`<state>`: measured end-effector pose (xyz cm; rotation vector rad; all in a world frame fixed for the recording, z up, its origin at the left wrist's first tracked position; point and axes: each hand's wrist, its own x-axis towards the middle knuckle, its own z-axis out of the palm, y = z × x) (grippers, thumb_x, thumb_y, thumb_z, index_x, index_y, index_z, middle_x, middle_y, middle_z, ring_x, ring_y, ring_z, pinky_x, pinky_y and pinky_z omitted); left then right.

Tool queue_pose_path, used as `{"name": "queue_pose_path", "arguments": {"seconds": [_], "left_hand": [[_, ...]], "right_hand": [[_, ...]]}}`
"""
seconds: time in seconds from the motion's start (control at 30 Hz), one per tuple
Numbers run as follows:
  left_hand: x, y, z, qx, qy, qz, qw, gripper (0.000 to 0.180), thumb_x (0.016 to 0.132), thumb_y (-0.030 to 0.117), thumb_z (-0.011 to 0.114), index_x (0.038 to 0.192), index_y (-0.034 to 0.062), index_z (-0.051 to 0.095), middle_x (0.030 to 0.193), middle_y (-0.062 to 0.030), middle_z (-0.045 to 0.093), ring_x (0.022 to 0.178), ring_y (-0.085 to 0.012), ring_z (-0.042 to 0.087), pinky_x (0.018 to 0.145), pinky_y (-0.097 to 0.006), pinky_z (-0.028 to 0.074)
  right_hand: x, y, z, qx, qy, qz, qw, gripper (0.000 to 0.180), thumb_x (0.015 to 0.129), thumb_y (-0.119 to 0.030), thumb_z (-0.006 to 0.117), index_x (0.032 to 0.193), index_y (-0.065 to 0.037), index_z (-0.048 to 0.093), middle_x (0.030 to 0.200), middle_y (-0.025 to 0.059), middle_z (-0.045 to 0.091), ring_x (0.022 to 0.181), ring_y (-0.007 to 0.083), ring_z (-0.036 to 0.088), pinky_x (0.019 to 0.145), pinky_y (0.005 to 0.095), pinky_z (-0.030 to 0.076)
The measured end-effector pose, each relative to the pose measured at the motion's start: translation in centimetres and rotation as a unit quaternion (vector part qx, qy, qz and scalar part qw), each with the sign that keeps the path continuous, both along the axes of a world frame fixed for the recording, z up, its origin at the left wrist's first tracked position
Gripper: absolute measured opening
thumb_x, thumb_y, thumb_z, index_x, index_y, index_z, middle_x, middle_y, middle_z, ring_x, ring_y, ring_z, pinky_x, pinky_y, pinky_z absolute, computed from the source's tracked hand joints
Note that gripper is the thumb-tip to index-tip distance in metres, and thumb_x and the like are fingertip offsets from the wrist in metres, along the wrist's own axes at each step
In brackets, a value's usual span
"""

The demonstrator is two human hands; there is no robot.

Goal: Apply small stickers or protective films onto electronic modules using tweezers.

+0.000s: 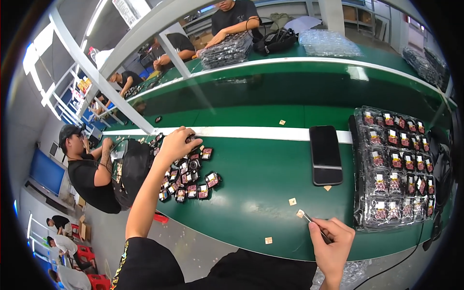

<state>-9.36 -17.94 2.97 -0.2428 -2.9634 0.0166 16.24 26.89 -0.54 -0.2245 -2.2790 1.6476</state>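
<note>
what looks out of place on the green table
Several pale squares lie scattered at odd angles on the table, one just below the phone; they look strewn rather than stacked.

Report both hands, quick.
Left hand: curled over small black rounded items; grip cannot be told.
Right hand: closed, holding thin silver metal tweezers.
</note>
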Motion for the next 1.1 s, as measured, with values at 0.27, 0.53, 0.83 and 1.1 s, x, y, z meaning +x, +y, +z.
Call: {"name": "queue_pose_path", "arguments": {"seconds": [0.27,0.53,0.83,1.1], "left_hand": [[0.0,2.6,0.2,0.14,0.005,-0.11,0.984,0.037,0.095,0.021,0.085,0.125,0.0014,0.073,0.112,-0.0189,0.074,0.106,-0.0378,0.074,0.094,-0.047,0.058],[8.2,18.4,0.0,0.252,-0.228,-0.458,0.822,0.062,0.091,0.008,0.085,0.149,0.0052,0.065,0.135,-0.0144,0.071,0.127,-0.0338,0.066,0.108,-0.045,0.055],[9.0,19.4,-1.2,0.247,-0.102,-0.428,0.863,0.083,0.072,0.028,0.101,0.144,0.0052,0.068,0.133,-0.0124,0.066,0.121,-0.0355,0.064,0.103,-0.046,0.054],[9.7,19.2,-2.2,0.223,-0.123,-0.389,0.885,0.055,0.077,0.022,0.098,0.126,0.0087,0.078,0.117,-0.0071,0.068,0.1,-0.0297,0.063,0.089,-0.042,0.051]], "right_hand": [[0.3,-0.5,-0.2,0.037,0.006,-0.011,0.999,0.012,0.089,0.005,0.084,0.1,0.007,0.083,0.068,0.0016,0.057,0.06,0.0046,0.046,0.055,0.0265,0.031],[0.2,-0.1,-1.0,0.04,0.016,-0.022,0.999,0.012,0.09,0.002,0.086,0.102,0.004,0.084,0.067,0.0031,0.061,0.057,0.0069,0.05,0.053,0.0267,0.034],[-0.2,-0.2,-0.6,0.011,-0.037,-0.016,0.999,0.014,0.091,0.004,0.085,0.105,0.006,0.084,0.074,0.0009,0.064,0.061,0.0027,0.051,0.054,0.0224,0.034],[-2.2,-0.3,-0.2,0.002,0.0,0.017,1.0,0.018,0.088,0.006,0.087,0.105,0.005,0.085,0.075,0.0029,0.069,0.059,0.0019,0.052,0.052,0.0213,0.034]]}}
